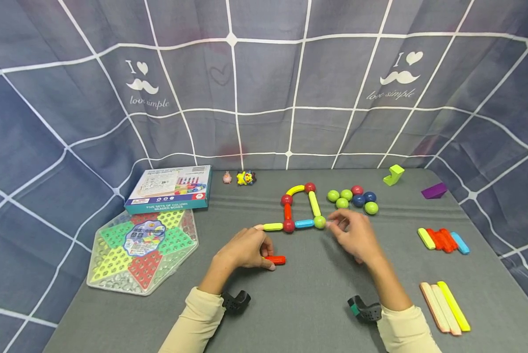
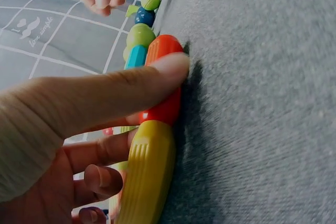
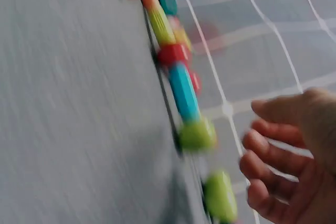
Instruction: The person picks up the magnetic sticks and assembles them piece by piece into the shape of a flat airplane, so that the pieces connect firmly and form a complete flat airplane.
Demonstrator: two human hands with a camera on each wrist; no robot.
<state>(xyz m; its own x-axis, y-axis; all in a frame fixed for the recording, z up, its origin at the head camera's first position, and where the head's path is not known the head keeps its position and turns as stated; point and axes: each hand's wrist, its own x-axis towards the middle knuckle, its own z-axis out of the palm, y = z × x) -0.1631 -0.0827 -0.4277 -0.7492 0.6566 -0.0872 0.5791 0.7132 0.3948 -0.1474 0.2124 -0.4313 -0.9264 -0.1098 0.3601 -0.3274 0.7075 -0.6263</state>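
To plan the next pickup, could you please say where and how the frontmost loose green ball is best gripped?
Probably pinch the green ball across its round middle, coming from the front right, where it is exposed; the blue balls sit close behind.

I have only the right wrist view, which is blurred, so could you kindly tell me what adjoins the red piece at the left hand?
Observer: In the left wrist view, a yellow piece meets the red piece end to end by the left hand.
Operator: Thank you; I see the joined figure only edge-on, so what shape is it from above?
Observer: In the head view, it forms a closed loop, with one short yellow-green stick pointing out to the side.
Operator: And might any blue balls lie beyond the right hand?
Observer: Yes, two dark blue ones sit in the loose group there.
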